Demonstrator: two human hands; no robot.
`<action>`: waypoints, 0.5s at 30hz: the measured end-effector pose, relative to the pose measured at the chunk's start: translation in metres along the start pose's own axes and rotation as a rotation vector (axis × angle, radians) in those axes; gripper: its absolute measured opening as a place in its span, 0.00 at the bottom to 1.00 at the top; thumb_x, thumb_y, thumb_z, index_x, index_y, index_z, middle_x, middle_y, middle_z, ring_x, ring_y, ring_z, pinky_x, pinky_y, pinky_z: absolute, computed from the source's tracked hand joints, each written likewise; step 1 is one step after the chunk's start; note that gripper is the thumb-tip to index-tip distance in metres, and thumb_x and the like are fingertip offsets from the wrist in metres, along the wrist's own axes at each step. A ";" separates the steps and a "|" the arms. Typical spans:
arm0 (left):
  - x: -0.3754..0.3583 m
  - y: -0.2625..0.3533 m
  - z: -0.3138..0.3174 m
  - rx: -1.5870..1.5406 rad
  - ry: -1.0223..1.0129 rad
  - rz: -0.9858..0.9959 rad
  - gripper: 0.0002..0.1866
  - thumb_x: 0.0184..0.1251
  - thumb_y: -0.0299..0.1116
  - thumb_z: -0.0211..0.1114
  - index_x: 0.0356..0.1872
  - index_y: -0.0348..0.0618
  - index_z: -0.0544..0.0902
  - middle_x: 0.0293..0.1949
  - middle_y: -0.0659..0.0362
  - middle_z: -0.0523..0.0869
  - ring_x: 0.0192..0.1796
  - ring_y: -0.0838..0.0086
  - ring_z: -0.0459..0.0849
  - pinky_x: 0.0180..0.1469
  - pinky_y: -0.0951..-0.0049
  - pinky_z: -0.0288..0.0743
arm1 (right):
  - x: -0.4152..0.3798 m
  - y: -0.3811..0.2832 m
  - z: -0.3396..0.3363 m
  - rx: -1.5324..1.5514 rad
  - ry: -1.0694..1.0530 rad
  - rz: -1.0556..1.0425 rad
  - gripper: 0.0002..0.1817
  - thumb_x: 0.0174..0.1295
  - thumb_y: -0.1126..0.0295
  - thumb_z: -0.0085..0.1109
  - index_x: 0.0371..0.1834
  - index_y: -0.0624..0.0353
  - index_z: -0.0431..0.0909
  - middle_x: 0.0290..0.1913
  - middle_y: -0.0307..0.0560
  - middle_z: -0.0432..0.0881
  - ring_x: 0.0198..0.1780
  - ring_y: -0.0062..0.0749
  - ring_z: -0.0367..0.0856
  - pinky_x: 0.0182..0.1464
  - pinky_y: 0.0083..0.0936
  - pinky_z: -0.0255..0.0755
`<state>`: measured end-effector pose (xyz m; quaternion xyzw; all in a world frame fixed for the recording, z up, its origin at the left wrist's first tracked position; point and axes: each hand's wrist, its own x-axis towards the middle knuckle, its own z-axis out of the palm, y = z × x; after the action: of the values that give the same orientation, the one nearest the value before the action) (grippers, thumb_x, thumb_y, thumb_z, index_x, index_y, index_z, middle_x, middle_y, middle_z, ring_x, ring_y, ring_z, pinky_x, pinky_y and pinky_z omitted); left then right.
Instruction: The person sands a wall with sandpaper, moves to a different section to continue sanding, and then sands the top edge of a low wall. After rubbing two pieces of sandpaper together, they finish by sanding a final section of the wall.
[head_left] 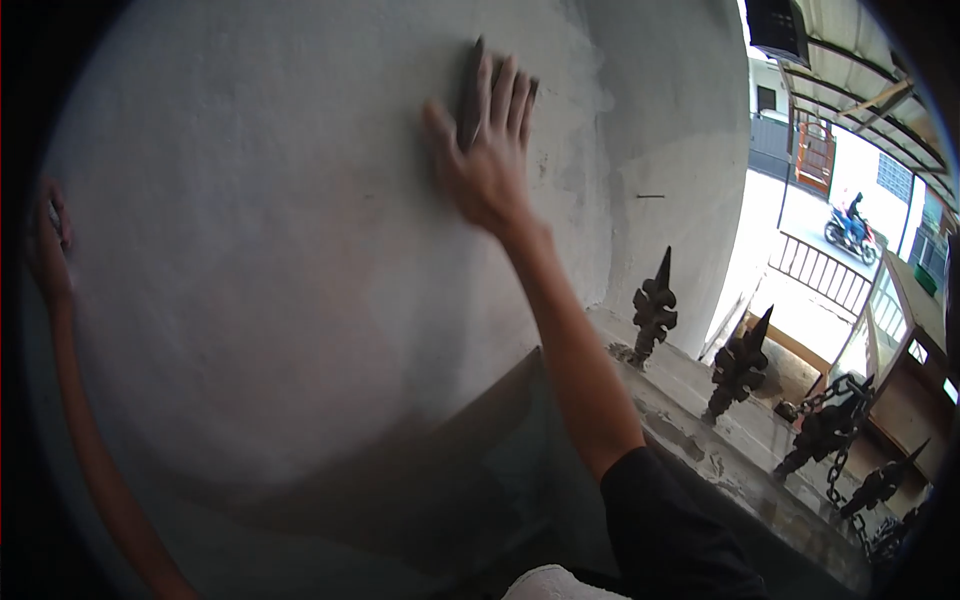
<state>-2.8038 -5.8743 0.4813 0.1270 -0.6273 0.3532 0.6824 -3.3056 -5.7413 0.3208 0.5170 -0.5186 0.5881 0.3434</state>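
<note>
The right hand [490, 165], fingers spread flat, pressed a dark flat sanding block [470, 90] against the grey plastered wall [260, 260] at twelve o'clock, seemingly mid-rub. The left hand [48, 245], at nine o'clock, rested on the wall; its grip couldn't be told. Even pressure seemed needed next.

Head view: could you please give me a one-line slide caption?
Right hand presses a dark pad flat against a grey wall; left hand rests at its edge.
</note>
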 end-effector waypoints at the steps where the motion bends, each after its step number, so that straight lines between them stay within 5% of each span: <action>1: 0.003 -0.008 -0.002 -0.139 -0.047 -0.163 0.16 0.79 0.41 0.50 0.52 0.40 0.79 0.31 0.68 0.76 0.22 0.87 0.66 0.26 0.83 0.57 | 0.010 -0.002 0.000 0.043 0.006 0.019 0.49 0.72 0.34 0.35 0.81 0.63 0.39 0.81 0.65 0.32 0.81 0.58 0.23 0.81 0.48 0.25; 2: 0.006 -0.016 -0.004 -0.279 -0.092 -0.326 0.15 0.78 0.40 0.53 0.52 0.42 0.79 0.30 0.69 0.74 0.21 0.87 0.65 0.24 0.83 0.56 | 0.015 -0.005 0.001 0.085 0.013 0.040 0.48 0.72 0.34 0.35 0.81 0.63 0.40 0.81 0.65 0.33 0.81 0.59 0.24 0.81 0.48 0.26; 8: 0.008 0.062 0.006 -0.256 0.030 -0.218 0.23 0.75 0.44 0.59 0.64 0.41 0.74 0.27 0.66 0.73 0.19 0.89 0.64 0.20 0.84 0.55 | -0.114 -0.043 0.015 -0.129 -0.189 -0.115 0.48 0.70 0.35 0.42 0.82 0.56 0.38 0.82 0.62 0.32 0.81 0.60 0.26 0.80 0.55 0.30; 15: 0.010 0.077 0.006 -0.286 0.037 -0.232 0.23 0.76 0.43 0.57 0.65 0.42 0.73 0.26 0.66 0.73 0.18 0.88 0.65 0.18 0.85 0.56 | 0.014 -0.054 0.022 -0.030 -0.028 -0.218 0.50 0.69 0.34 0.41 0.81 0.59 0.39 0.81 0.64 0.35 0.81 0.61 0.27 0.80 0.54 0.31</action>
<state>-2.8577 -5.8195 0.4710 0.0935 -0.6397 0.1814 0.7411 -3.2524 -5.7523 0.3468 0.5735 -0.4727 0.5320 0.4057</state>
